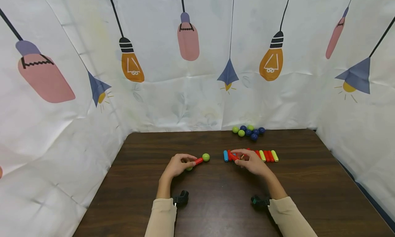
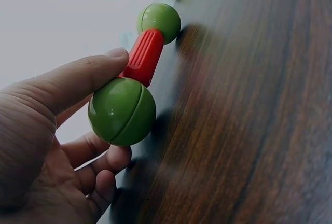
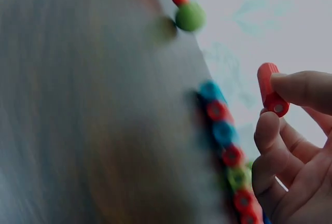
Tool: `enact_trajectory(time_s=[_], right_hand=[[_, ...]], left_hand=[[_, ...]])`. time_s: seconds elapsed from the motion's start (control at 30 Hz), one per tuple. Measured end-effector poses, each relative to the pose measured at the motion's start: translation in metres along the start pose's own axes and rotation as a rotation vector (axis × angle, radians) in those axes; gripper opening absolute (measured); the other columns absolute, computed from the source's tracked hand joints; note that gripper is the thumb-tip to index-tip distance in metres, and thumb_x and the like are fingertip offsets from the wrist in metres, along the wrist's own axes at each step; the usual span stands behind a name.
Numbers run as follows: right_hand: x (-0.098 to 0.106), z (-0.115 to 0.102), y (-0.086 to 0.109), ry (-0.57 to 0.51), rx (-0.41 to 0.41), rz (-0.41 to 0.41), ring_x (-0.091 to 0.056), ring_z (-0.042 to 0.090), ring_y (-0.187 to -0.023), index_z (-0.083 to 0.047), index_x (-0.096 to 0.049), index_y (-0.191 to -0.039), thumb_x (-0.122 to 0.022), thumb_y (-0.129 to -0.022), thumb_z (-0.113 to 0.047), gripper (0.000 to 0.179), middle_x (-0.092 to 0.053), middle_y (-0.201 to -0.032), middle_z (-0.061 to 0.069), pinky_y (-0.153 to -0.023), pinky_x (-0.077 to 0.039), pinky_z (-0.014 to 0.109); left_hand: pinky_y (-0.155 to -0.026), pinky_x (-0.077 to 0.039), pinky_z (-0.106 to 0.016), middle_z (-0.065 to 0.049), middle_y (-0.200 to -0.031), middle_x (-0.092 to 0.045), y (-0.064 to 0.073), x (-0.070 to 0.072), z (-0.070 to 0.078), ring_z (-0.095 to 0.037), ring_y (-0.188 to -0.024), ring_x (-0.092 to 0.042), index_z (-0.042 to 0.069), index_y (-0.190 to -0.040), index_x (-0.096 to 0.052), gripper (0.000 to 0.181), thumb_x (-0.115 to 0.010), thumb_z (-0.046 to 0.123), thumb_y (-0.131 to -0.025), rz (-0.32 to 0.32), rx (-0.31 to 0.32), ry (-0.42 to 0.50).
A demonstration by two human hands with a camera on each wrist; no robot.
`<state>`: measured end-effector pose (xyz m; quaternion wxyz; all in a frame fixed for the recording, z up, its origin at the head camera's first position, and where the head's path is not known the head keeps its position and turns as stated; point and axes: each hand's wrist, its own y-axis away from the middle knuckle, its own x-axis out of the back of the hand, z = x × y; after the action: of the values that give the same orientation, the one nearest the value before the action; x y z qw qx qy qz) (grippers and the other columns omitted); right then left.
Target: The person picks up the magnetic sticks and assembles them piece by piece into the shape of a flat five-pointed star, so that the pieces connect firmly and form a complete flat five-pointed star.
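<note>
My left hand (image 1: pixel 178 166) pinches a red ribbed rod (image 2: pixel 143 57) between thumb and fingers. One green ball (image 2: pixel 160 23) sits at the rod's far end and another green ball (image 2: pixel 122 111) at its near end, beside the fingers. Over at the right, my right hand (image 1: pixel 252 163) holds a single red rod (image 3: pixel 266 83) between thumb and fingertips, raised close above a row of short rods. A blue rod (image 1: pixel 226 156) begins that row on the left and a yellow-green rod (image 1: pixel 275 156) finishes it on the right; red, blue and yellow-green rods lie between, partly hidden by the right hand.
Behind the row, several dark blue balls (image 1: pixel 254 137) and green balls (image 1: pixel 241 133) cluster at the back edge of the dark wooden table (image 1: pixel 216 202). A white curtain (image 1: pixel 172 103) with printed lamps hangs behind and at both sides.
</note>
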<state>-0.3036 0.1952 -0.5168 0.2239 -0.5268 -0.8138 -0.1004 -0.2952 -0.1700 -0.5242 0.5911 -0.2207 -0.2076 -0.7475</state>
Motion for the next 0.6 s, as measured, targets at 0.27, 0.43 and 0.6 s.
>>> enact_trajectory(time_s=[0.27,0.43,0.6], right_hand=[[-0.037,-0.010,-0.014,-0.038,-0.035,-0.048,-0.061,0.023,-0.063,-0.013,-0.067,-0.134,-0.070,-0.097,-0.015,0.038,-0.060,-0.096,0.012,-0.056,-0.052,0.033],[-0.054,-0.014,-0.019,-0.041,-0.035,-0.065,-0.062,0.021,-0.063,-0.014,-0.068,-0.132,-0.071,-0.097,-0.013,0.036,-0.061,-0.090,0.010,-0.058,-0.054,0.034],[-0.066,-0.016,-0.023,-0.002,-0.038,-0.067,-0.063,0.018,-0.062,-0.015,-0.069,-0.130,-0.071,-0.096,-0.013,0.034,-0.063,-0.088,0.007,-0.058,-0.055,0.033]], left_hand=[[-0.062,-0.042,-0.031,-0.001,-0.085,-0.067,0.000,0.001,-0.001,-0.016,-0.068,-0.052,0.027,-0.110,-0.080,0.020,-0.078,0.032,-0.091,-0.016,-0.019,0.002],[-0.063,-0.043,-0.031,0.001,-0.085,-0.067,-0.001,0.001,-0.002,-0.016,-0.070,-0.053,0.027,-0.109,-0.080,0.019,-0.079,0.031,-0.090,-0.022,-0.024,-0.009],[-0.063,-0.043,-0.031,0.000,-0.083,-0.067,-0.001,0.001,0.000,-0.016,-0.069,-0.054,0.026,-0.109,-0.081,0.019,-0.080,0.029,-0.090,-0.030,-0.029,-0.005]])
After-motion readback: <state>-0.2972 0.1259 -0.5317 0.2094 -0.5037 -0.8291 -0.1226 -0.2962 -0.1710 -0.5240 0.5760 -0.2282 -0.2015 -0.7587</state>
